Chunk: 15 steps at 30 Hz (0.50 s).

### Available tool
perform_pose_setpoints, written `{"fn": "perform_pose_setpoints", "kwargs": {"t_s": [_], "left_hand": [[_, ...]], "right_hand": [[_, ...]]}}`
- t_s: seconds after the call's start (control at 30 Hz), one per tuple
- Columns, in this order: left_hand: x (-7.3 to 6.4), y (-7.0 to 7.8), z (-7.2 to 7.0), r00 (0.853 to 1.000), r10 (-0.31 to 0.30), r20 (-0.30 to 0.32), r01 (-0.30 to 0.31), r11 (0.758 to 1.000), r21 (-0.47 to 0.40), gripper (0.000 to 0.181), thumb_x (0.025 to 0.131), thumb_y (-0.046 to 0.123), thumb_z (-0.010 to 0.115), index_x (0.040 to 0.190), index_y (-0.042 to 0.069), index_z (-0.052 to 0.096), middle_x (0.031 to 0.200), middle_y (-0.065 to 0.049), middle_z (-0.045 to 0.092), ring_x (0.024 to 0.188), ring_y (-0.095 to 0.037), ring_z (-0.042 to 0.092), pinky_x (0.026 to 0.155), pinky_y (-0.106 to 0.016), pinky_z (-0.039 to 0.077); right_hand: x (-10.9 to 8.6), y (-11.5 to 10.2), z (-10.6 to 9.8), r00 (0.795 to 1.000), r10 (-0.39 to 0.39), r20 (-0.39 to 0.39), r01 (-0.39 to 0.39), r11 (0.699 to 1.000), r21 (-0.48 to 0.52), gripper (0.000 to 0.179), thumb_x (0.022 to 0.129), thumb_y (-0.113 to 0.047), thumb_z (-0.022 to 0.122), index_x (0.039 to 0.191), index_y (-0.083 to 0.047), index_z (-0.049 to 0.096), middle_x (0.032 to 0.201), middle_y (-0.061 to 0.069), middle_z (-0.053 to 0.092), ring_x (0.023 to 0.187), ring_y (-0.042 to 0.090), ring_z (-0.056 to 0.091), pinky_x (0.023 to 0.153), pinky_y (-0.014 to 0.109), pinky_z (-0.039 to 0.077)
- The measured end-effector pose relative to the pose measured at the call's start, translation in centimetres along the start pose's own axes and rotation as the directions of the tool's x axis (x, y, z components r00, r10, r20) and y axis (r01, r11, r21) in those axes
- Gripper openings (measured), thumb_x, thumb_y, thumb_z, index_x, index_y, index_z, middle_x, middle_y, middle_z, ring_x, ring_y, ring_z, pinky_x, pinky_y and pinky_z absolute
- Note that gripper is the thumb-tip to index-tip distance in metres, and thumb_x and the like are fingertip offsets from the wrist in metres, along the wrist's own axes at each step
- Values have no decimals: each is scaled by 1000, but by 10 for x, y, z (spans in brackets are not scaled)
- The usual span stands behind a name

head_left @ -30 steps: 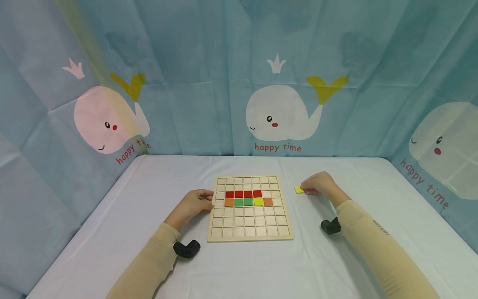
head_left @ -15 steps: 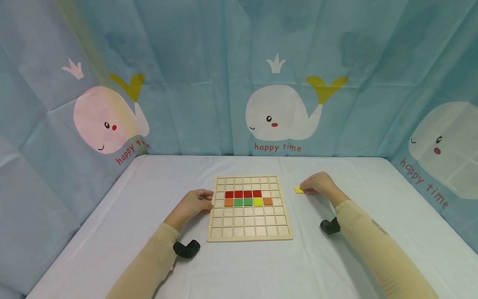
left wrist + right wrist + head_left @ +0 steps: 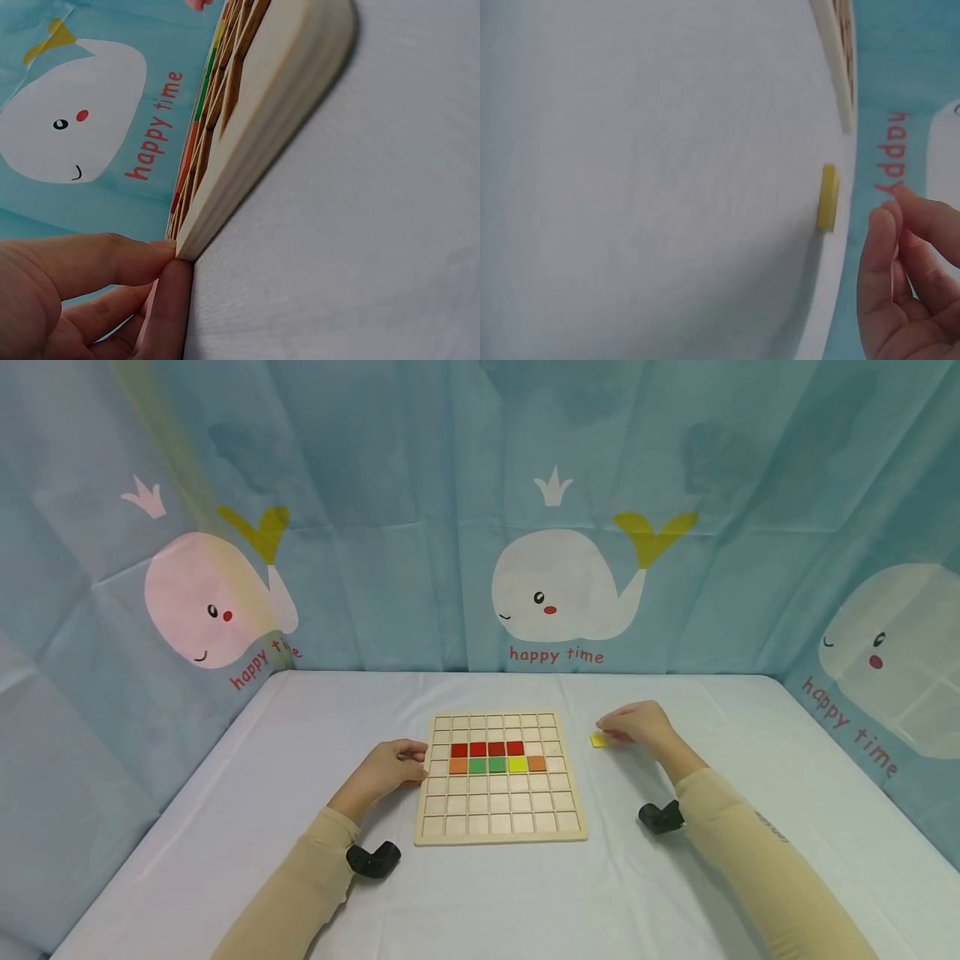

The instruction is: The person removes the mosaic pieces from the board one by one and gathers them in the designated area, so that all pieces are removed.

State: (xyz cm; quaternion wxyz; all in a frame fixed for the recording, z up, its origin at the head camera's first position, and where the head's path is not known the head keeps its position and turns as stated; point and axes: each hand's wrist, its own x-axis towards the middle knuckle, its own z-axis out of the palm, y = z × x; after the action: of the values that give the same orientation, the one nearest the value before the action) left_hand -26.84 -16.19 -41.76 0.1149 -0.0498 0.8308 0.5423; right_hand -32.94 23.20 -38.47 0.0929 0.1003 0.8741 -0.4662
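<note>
A square wooden grid board (image 3: 501,831) lies flat on the table. In its cells sit several red tiles (image 3: 477,750), two green tiles (image 3: 487,765), a yellow tile (image 3: 517,764) and an orange tile (image 3: 458,766) at each end of the lower row. At the board's left edge my left hand (image 3: 386,772) holds the rim with thumb and finger; the left wrist view shows the fingertips (image 3: 161,259) against it. Right of the board lies a loose yellow tile (image 3: 827,199). My right hand (image 3: 637,727) hovers just above it, fingertips close together, with no tile visible between them.
White cloth covers the table (image 3: 510,902). A blue curtain (image 3: 375,593) with printed whales stands along the back and sides. Black wrist devices are strapped on at the left (image 3: 373,860) and right (image 3: 662,817) sleeves.
My right hand has risen slightly off the loose yellow tile, which stays on the table. My left hand and the tiles on the board have not moved.
</note>
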Motion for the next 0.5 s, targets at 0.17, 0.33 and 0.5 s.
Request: {"fn": "perform_pose_setpoints", "kwargs": {"t_s": [0.17, 0.33, 0.5], "left_hand": [[0, -1, -1, 1000, -4, -4, 4, 1000, 0, 51, 86, 0, 67, 136, -1, 56, 119, -15, 59, 98, -20, 61, 80, -28, 57], [0, -1, 0, 1000, -7, -11, 7, 1000, 3, 51, 86, -1, 67, 135, -1, 57, 118, -15, 59, 97, -20, 61, 80, -27, 57], [0, 0, 0, 1000, -9, -11, 9, 1000, 3, 51, 86, 0, 67, 136, 0, 57, 118, -15, 59, 97, -20, 61, 80, -27, 57]], "right_hand": [[-6, -9, 11, 998, -58, 37, 55, 994, 94, 32, 89, -14, 72, 109, 11, 71, 73, -5, 72, 64, 2, 66, 69, 22, 58], [-9, -17, 23, 996, -59, 64, 52, 993, 105, 30, 90, -13, 72, 109, 10, 71, 74, -3, 72, 64, 4, 66, 71, 24, 59], [-10, -23, 31, 997, -45, 61, 39, 995, 92, 29, 89, -14, 73, 109, 8, 72, 82, 2, 75, 65, 5, 66, 71, 24, 59]]}}
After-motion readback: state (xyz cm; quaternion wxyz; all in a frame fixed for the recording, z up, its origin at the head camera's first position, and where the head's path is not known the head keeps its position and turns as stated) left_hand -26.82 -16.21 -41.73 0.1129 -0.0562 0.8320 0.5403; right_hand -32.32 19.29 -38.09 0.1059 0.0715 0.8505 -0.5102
